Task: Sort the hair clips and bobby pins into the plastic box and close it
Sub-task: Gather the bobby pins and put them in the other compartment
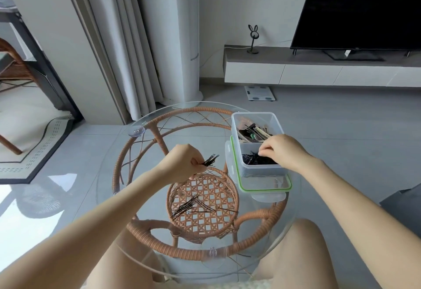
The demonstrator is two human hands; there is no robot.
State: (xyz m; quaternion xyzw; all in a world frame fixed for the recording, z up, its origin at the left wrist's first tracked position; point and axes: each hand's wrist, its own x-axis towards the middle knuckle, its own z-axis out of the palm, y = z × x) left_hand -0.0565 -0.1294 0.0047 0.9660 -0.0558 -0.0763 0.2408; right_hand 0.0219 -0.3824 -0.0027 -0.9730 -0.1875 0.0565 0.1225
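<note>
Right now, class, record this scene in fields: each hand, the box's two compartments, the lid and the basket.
Left hand: pinches a bunch of bobby pins above the basket
Right hand: fingertips at the pin pile; grip unclear
Near compartment of the plastic box: the pin pile
Far compartment: hair clips
Lid: off, lying under the plastic box
Basket contents: loose bobby pins

Black bobby pins (184,207) lie over a tan cane lattice shelf (211,222) with square-and-diagonal openwork. The plastic box (257,115) is clear; its lid (266,185) carries a bright green rim. Hair clips (252,132) are black, beige and green. Floor tiles (341,129) are plain grey. The television screen (364,8) is black.
</note>
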